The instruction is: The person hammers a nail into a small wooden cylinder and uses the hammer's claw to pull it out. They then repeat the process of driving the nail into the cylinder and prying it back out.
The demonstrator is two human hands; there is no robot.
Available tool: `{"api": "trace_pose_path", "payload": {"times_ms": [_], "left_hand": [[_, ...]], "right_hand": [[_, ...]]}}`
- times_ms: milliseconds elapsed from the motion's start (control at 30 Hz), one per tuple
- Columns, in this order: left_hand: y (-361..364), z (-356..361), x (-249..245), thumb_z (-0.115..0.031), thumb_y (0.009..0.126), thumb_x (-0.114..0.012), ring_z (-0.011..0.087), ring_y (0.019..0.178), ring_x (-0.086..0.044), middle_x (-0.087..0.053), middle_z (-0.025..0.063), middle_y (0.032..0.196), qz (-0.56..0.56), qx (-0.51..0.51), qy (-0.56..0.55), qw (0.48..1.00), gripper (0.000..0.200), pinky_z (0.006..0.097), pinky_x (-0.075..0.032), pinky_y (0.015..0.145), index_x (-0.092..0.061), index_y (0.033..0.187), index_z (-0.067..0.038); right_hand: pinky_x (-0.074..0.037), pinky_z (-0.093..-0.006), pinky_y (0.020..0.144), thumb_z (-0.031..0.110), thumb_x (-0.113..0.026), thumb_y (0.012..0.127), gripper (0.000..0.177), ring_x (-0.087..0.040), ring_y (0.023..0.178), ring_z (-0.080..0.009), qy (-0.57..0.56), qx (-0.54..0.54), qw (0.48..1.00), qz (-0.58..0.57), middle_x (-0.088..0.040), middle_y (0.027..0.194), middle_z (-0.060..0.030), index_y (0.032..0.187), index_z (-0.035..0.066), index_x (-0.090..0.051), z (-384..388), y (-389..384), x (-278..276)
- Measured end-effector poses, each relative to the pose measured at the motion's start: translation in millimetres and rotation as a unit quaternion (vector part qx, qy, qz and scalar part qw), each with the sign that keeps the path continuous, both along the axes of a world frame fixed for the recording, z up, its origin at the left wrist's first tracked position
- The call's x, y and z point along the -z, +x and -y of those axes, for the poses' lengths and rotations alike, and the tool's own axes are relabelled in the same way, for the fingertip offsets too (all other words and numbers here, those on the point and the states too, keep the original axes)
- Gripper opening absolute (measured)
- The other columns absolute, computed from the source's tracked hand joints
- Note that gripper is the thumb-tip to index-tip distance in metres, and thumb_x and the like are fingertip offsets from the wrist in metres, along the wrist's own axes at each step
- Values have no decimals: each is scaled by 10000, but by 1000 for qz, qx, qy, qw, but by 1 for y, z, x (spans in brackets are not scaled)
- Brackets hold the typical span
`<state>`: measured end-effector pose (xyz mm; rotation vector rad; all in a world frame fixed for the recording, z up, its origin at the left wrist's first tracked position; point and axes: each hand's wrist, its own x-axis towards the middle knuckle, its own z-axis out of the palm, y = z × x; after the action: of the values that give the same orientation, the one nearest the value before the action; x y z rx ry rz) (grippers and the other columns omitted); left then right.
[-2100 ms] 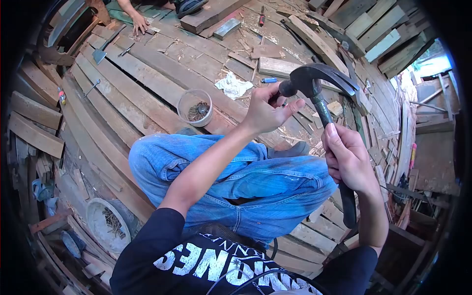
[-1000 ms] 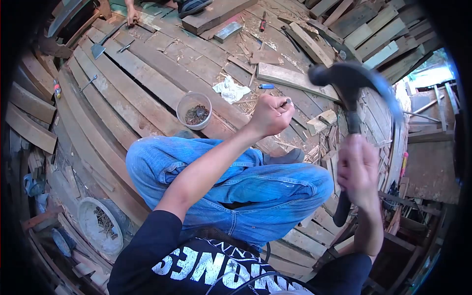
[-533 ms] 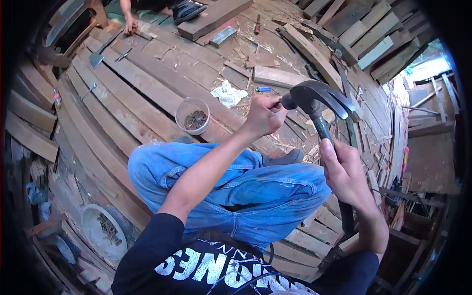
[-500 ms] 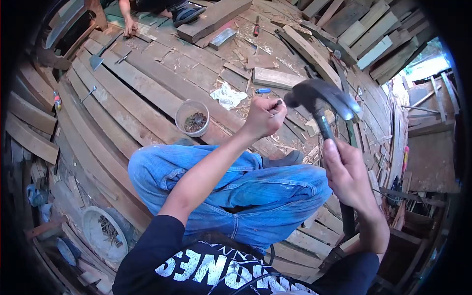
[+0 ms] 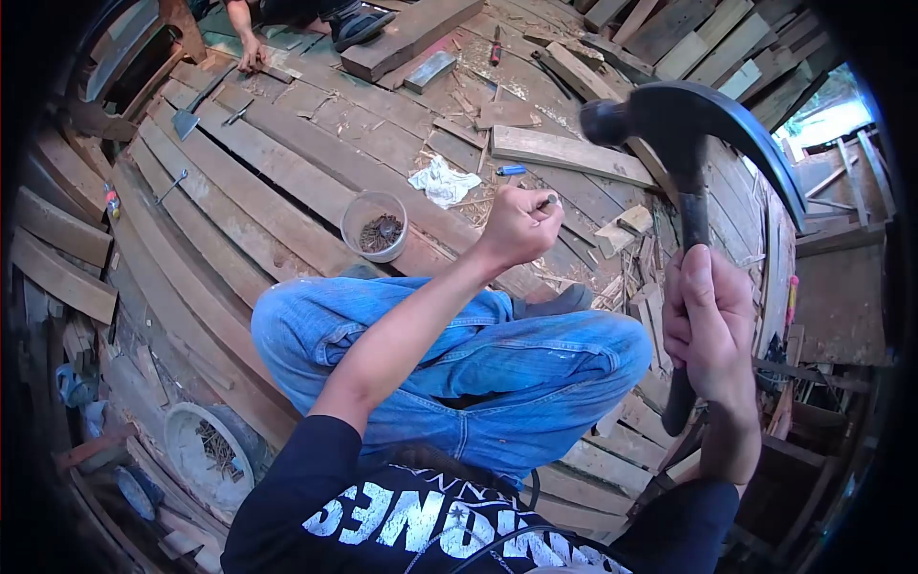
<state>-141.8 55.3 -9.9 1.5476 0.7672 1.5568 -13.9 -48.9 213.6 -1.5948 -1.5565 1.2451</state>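
My right hand [image 5: 712, 311] grips the dark handle of a claw hammer [image 5: 690, 134], raised at the right with its head well above the boards. My left hand [image 5: 524, 225] is closed in front of my knees around a dark metal piece [image 5: 549, 201]. Only its round end sticks out above the thumb and forefinger; the rest is hidden in my fist, so its kind does not show. To the left of that hand stands a clear plastic tub [image 5: 374, 228] with brown nails in it. Behind the hand lie a white rag [image 5: 444, 182] and a blue lighter [image 5: 512, 170].
A curved plank floor [image 5: 239, 210] with gaps spreads around me. Another person's hand [image 5: 253, 54] touches the boards at the far left. Timber beams [image 5: 564, 153], a screwdriver [image 5: 496, 46] and wood chips lie ahead. A whitish basin [image 5: 172, 450] of nails stands at the lower left.
The hammer has risen away from my left hand, up and to the right, and is closer to the camera. My left hand keeps nearly the same place and grip.
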Motion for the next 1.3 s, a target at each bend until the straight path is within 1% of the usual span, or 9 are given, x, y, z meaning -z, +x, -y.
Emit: {"api": "trace_pose_path", "payload": {"times_ms": [167,333,533,667,733,833,1067,1200,1300], "left_hand": [[-5,3,-16,36,781,-553,23,507,-252,-259,-58,492,-5,1,-88,996,395,249,-251,427,-261,530,-53],[-3,-4,-3,-40,738,-552,83,416,-312,-335,63,432,1,3,-46,999,261,294,-284,402,-416,519,-2],[-1,-1,-11,39,784,-561,23,514,-250,-263,-64,497,4,1,-89,996,404,250,-247,434,-264,527,-58],[-1,-1,-4,34,788,-564,24,503,-268,-293,-60,480,4,19,-67,998,400,252,-255,435,-285,513,-48],[-2,-3,-3,-41,741,-550,82,392,-315,-338,41,415,13,5,-51,999,268,292,-267,397,-420,508,-16],[-1,4,-12,30,787,-568,29,500,-256,-291,-58,477,8,6,-100,995,398,253,-259,436,-293,508,-41],[-3,1,-3,22,785,-590,13,504,-298,-335,-71,480,-5,21,-58,998,391,244,-252,422,-345,490,-54],[-1,1,-5,13,792,-590,11,503,-293,-326,-72,477,39,27,-95,994,401,241,-247,421,-342,487,-64],[-4,3,-6,11,792,-571,15,492,-287,-301,-56,458,-36,-10,-56,998,398,238,-296,427,-333,481,-56]], "right_hand": [[-288,-243,430,284,-439,976,354,-367,478,-46,-8,-83,972,221,-418,537,39,792,-10,-513,-13,5,33],[-281,-212,425,287,-414,986,360,-354,484,-21,-27,16,1000,-2,-379,549,67,705,67,-462,-4,-2,-1],[-291,-276,459,310,-430,978,414,-338,519,-57,-6,-48,989,141,-349,560,55,686,17,-451,-13,0,31],[-304,-270,460,324,-444,974,415,-347,500,-73,-56,35,995,-73,-405,547,29,709,8,-492,-2,2,-4],[-313,-275,460,315,-445,973,411,-366,488,-86,-28,26,997,-69,-432,537,17,711,4,-505,-4,4,11],[-315,-285,457,302,-446,973,411,-362,484,-85,-37,-62,975,209,-416,533,19,700,-2,-493,-11,0,35],[-305,-219,436,316,-425,980,381,-384,494,-25,-46,4,997,-59,-401,540,58,699,64,-477,-1,2,15],[-280,-213,415,324,-411,985,387,-354,475,-20,-47,-76,982,165,-384,528,59,721,48,-472,-6,6,45],[-283,-213,416,298,-411,987,366,-351,476,-17,-73,-13,997,33,-375,519,61,727,47,-471,6,-6,22]]}}
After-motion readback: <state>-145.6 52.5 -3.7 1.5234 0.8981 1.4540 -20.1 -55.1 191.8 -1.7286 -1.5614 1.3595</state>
